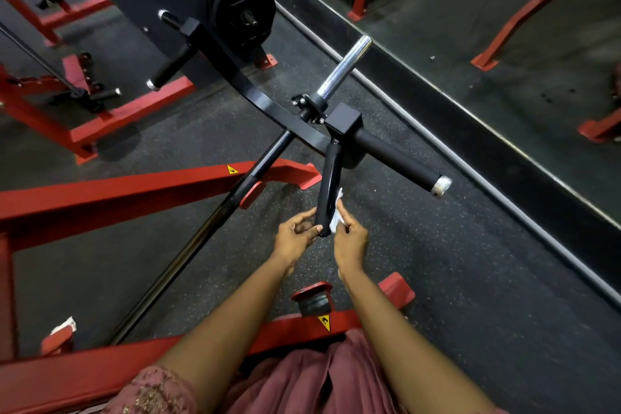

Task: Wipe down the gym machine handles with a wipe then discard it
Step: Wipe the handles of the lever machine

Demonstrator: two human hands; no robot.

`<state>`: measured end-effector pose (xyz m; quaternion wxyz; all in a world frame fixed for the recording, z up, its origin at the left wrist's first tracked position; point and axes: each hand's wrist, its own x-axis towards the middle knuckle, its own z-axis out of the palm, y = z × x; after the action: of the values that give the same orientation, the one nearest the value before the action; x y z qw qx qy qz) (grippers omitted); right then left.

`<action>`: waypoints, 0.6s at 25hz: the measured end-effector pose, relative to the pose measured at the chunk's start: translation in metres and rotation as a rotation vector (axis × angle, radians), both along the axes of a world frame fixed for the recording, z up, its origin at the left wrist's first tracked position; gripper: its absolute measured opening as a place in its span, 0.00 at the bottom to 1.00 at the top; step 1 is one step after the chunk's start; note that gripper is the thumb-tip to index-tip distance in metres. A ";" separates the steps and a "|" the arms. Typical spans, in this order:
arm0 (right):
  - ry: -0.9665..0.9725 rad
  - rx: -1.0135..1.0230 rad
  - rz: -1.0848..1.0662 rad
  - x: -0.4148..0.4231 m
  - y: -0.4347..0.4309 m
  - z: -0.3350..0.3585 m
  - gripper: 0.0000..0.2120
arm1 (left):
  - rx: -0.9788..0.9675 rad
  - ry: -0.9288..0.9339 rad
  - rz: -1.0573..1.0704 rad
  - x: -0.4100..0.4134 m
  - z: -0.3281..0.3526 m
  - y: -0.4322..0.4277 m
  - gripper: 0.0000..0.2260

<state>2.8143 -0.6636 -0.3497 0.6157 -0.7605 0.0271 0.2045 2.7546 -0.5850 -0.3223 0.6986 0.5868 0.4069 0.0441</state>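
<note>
Head view: our left hand curls round the free end of the short black handle, likely to steady it (it seems to swing from a joint). Our right hand pinches the white wipe against the handle's right side, near that end. The handle's long axis runs from the joint down toward us, with the free end nearest.

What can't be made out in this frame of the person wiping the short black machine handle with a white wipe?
Head view:
- white wipe: partly hidden under the right hand, against the short black machine handle.
- Handle's lower tip: covered by the left hand.
- yellow triangular warning sticker: print too small.
- small white object on the red frame foot, lower left: blurred, unidentifiable.
- Any bin: outside the frame.
</note>
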 end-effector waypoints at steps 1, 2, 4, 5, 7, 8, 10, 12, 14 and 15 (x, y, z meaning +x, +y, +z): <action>0.026 -0.019 0.009 -0.006 -0.005 -0.001 0.21 | -0.007 -0.006 0.003 0.000 0.000 0.000 0.19; 0.036 -0.044 0.031 -0.010 -0.010 0.000 0.21 | -0.010 -0.008 0.005 -0.001 -0.001 0.000 0.19; -0.079 -0.094 0.080 -0.002 -0.014 0.015 0.20 | -0.029 -0.020 0.015 -0.001 -0.001 0.001 0.19; -0.218 -0.111 0.097 0.008 -0.010 0.029 0.20 | -0.044 -0.027 0.023 -0.002 -0.001 0.001 0.19; -0.530 -0.145 0.172 0.039 0.006 0.056 0.19 | -0.060 -0.038 0.041 -0.002 0.000 0.000 0.19; -0.640 -0.191 0.254 0.054 0.016 0.066 0.19 | -0.064 -0.044 0.048 -0.003 -0.001 -0.001 0.19; -0.646 -0.317 0.426 0.072 0.027 0.075 0.16 | -0.072 -0.057 0.060 -0.003 -0.003 -0.003 0.19; -0.541 -0.435 0.557 0.070 0.027 0.070 0.15 | -0.082 -0.069 0.070 -0.004 -0.006 -0.004 0.19; -0.645 -0.570 0.682 0.056 0.019 0.064 0.15 | -0.112 -0.088 0.078 -0.005 -0.009 -0.003 0.20; -0.718 -0.628 0.755 0.048 0.014 0.060 0.16 | -0.136 -0.101 0.084 -0.005 -0.009 -0.004 0.20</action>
<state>2.8620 -0.6498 -0.2899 0.2176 -0.8843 -0.3948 0.1217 2.7496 -0.5886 -0.3317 0.7539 0.5177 0.3975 0.0751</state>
